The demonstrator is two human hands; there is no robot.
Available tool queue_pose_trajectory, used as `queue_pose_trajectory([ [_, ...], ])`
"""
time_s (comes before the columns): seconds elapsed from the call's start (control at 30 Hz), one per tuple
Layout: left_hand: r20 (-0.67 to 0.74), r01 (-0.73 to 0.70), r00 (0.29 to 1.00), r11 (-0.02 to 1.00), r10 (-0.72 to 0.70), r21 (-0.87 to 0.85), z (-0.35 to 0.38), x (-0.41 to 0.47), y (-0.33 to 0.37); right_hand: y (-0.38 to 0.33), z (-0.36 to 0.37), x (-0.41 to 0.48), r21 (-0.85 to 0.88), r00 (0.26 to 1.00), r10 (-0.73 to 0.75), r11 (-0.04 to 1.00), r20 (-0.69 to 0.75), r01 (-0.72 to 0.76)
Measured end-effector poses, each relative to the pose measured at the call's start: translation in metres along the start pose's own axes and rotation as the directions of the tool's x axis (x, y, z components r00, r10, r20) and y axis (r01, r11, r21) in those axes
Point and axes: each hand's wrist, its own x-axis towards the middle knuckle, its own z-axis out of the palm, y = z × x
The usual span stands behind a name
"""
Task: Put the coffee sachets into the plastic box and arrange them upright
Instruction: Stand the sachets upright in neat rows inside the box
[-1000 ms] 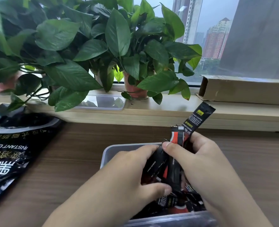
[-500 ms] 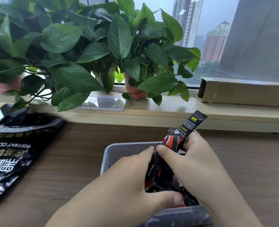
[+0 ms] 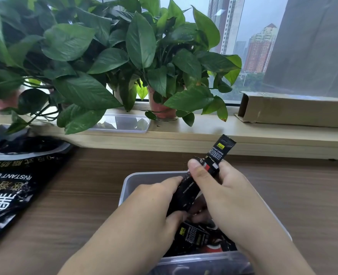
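– Left hand first?
– Curled round slim, glossy black coffee sachets, held tilted above the translucent plastic box; more lie loose inside.
– Right hand?
– Pinching the same bundle below its crimped tops, over the wood-grain table.

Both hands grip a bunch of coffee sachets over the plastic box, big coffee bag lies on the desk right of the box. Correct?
One error: the coffee bag lies left of the plastic box, not right, as the head view shows. The rest holds: left hand and right hand both grip the coffee sachets over the box.
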Motion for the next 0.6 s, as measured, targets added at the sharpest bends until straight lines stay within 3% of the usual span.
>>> queue_pose_trajectory([
  [0.2,-0.006,0.020,1.000,1.000,-0.020,-0.003,0.000,0.000,0.001,-0.005,-0.002,0.001,0.045,0.999,0.000,0.999,-0.032,0.001],
  [0.37,-0.021,0.018,1.000,1.000,-0.018,0.008,-0.002,-0.001,0.003,0.000,-0.003,0.002,-0.008,0.978,-0.173,0.985,-0.116,0.174],
  [0.6,-0.006,0.031,1.000,1.000,-0.031,0.000,-0.003,-0.003,0.006,0.007,-0.007,0.004,-0.154,0.939,-0.311,0.945,-0.145,0.290],
])
